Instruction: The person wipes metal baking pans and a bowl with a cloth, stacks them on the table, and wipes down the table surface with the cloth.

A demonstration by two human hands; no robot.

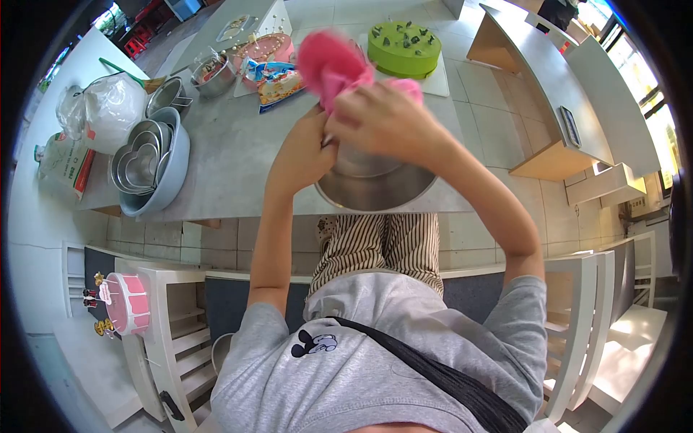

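Just beyond a round metal bowl point(375, 189) at the table's front edge, my left hand point(307, 150) is closed, its fingers bent near the bowl's rim; what it grips there is too small to name. My right hand point(379, 119) is wrapped round a bright pink cloth point(332, 63), which is smeared by motion and stands up above both hands. Part of the cloth sticks out to the right behind my right hand. The hands are close together over the bowl's far side and hide part of it.
Behind the hands are a green cake point(404, 49), a pink cake point(268, 49) and a snack packet point(278, 85). To the left stand a blue-grey basin point(180, 155) with metal pans, a metal pot point(213, 78) and plastic bags point(112, 112). Another pink cake point(128, 303) sits at lower left.
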